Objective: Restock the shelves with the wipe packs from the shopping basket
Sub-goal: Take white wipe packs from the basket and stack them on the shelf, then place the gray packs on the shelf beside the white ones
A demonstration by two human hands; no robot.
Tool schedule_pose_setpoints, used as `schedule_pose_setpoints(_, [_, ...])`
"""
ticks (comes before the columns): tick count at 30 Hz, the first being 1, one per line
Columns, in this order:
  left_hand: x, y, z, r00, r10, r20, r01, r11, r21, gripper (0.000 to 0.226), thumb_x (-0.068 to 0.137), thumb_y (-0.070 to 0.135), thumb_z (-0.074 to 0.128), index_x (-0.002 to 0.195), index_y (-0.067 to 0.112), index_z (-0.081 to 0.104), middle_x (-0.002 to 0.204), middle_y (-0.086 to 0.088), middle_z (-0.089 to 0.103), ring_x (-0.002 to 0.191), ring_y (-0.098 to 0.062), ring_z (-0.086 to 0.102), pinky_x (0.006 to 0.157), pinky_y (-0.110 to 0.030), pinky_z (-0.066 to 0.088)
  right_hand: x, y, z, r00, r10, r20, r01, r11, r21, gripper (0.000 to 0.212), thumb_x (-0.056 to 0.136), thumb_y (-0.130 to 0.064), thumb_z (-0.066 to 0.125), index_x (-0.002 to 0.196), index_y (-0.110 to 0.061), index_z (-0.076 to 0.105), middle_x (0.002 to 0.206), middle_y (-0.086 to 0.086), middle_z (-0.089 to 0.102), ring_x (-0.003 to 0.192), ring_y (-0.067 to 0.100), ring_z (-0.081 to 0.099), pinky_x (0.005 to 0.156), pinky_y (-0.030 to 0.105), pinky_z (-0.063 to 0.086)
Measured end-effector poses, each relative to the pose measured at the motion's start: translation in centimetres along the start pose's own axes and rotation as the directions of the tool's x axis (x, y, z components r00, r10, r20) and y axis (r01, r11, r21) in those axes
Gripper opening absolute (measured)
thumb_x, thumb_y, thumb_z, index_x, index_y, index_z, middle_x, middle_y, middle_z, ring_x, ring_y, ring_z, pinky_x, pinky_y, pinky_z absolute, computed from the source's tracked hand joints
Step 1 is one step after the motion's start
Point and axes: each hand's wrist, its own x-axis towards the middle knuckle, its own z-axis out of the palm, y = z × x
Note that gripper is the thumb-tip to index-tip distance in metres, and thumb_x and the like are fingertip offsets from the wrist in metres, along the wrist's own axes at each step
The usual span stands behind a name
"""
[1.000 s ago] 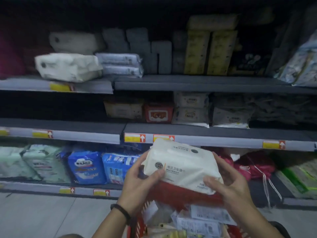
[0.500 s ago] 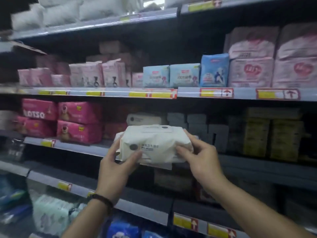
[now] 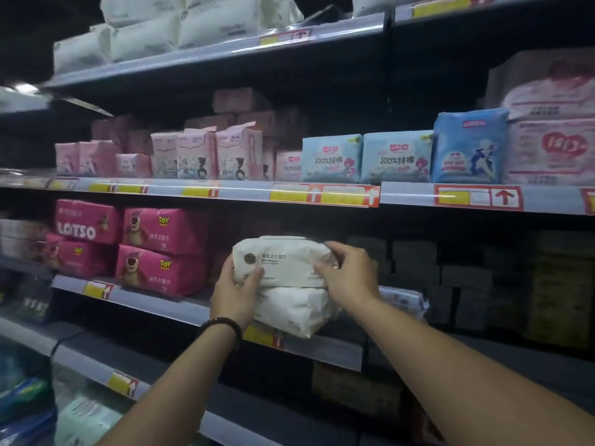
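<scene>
On the middle shelf (image 3: 151,299), just right of the pink packs (image 3: 161,252): setting a white wipe pack (image 3: 283,260) flat on top of a second white pack (image 3: 296,313), label facing out, the two appearing to touch. Holding it at both short ends. Clamping the left end with the left hand (image 3: 236,297), thumb pressing on the front face, remaining fingers hidden behind. Pinching the right end with the right hand (image 3: 349,275), fingertips bending over the top edge, thumb on the front. Not letting go yet, judging by both grips.

Handling, as a judgement: dealing with a soft film pouch, light to middling in weight, yielding under the thumbs and creasing rather than cracking. Probably sliding easily on the smooth pack beneath. Taking hold best at the two ends, or flat under the base. Avoiding a hard squeeze in the middle. Risking a slip forward, with the lower pack overhanging the shelf lip above a yellow price tag (image 3: 262,338). Nudging both packs back together looking advisable.

Surroundings: wearing a dark bead bracelet (image 3: 222,326) on the left wrist. Standing near dim grey boxes (image 3: 415,268) on the right. Sitting below pale blue packs (image 3: 363,159) on the next shelf up. Not showing the basket.
</scene>
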Motion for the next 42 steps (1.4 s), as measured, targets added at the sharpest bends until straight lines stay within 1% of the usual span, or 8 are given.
schedule_pose_setpoints(6, [-1.9,1.7,-0.6,0.999,-0.046,-0.028,0.049,0.993,0.111,0.054,0.095,0.028,0.072,0.144,0.027,0.051,0.129,-0.002,0.065,0.114,-0.026,0.066,0.099,-0.047,0.056,-1.8,-1.0,-3.1,0.993,-0.033,0.116,0.048,0.991,-0.125,0.050,0.091,-0.016,0.083,0.137,-0.024,0.068,0.122,-0.006,0.075,0.111,0.013,0.069,0.092,0.023,0.053])
schedule_pose_setpoints(11, [-11.1,3.8,1.1,0.949,0.268,-0.165,-0.201,0.919,0.339,0.068,0.083,0.011,0.077,0.140,0.012,0.042,0.138,-0.010,0.041,0.126,-0.029,0.043,0.109,-0.043,0.039,-8.6,0.9,-9.8,0.952,-0.107,0.288,0.183,0.951,-0.251,0.024,0.093,-0.034,0.078,0.117,-0.033,0.073,0.106,-0.019,0.071,0.100,-0.003,0.065,0.084,0.017,0.050])
schedule_pose_setpoints(16, [-24.2,3.8,4.9,0.883,0.351,0.311,-0.409,0.901,0.144,0.029,0.089,0.005,0.070,0.099,0.030,0.058,0.104,0.014,0.055,0.092,-0.007,0.060,0.078,-0.020,0.048,-17.6,6.1,-17.7,0.907,0.039,0.420,0.125,0.925,-0.358,0.006,0.093,-0.036,0.079,0.098,-0.036,0.075,0.093,-0.020,0.075,0.089,-0.007,0.068,0.081,0.021,0.056])
schedule_pose_setpoints(23, [-39.8,-0.9,12.2,0.437,0.005,0.899,-0.335,0.929,0.157,0.004,0.093,0.026,0.069,0.097,0.026,0.071,0.090,0.018,0.067,0.079,0.011,0.061,0.073,-0.003,0.041,-31.4,17.5,-28.2,0.811,0.318,0.491,-0.033,0.863,-0.504,0.004,0.094,-0.029,0.079,0.097,-0.026,0.081,0.091,-0.014,0.079,0.087,-0.002,0.072,0.074,0.015,0.053])
schedule_pose_setpoints(27, [-46.7,-6.1,15.1,0.259,-0.199,0.945,-0.342,0.897,0.282,0.008,0.093,0.032,0.068,0.097,0.025,0.071,0.096,0.010,0.075,0.093,-0.007,0.070,0.086,-0.024,0.054,-39.9,25.4,-33.3,0.737,0.549,0.394,-0.247,0.761,-0.600,0.010,0.091,-0.017,0.080,0.091,-0.026,0.077,0.084,-0.009,0.075,0.083,0.004,0.071,0.071,0.015,0.050])
schedule_pose_setpoints(32, [-50.4,-9.6,17.7,-0.132,-0.466,0.875,-0.699,0.670,0.251,0.043,0.099,0.043,0.061,0.140,0.029,0.061,0.143,-0.001,0.063,0.131,-0.025,0.058,0.106,-0.033,0.043,-47.6,33.1,-35.6,0.612,0.755,0.234,-0.414,0.558,-0.719,0.015,0.096,-0.031,0.076,0.099,-0.028,0.063,0.096,-0.006,0.067,0.093,0.014,0.068,0.084,0.031,0.056])
schedule_pose_setpoints(36, [-51.9,-10.6,19.2,-0.222,-0.572,0.789,-0.714,0.647,0.268,0.055,0.102,0.047,0.059,0.152,0.025,0.049,0.154,-0.004,0.053,0.137,-0.026,0.052,0.108,-0.032,0.041,-48.1,35.4,-33.8,0.611,0.779,0.140,-0.402,0.457,-0.794,0.058,0.089,-0.044,0.079,0.138,-0.021,0.057,0.136,0.008,0.055,0.126,0.030,0.058,0.105,0.044,0.053])
schedule_pose_setpoints(42, [-53.3,-11.9,19.4,-0.250,-0.632,0.734,-0.688,0.649,0.325,0.057,0.102,0.051,0.058,0.151,0.024,0.048,0.154,-0.002,0.051,0.135,-0.024,0.054,0.108,-0.034,0.043,-49.2,36.8,-31.7,0.481,0.851,0.211,-0.335,0.401,-0.853,0.076,0.084,-0.035,0.084,0.150,-0.027,0.047,0.145,0.015,0.043,0.119,0.037,0.065,0.100,0.045,0.058])
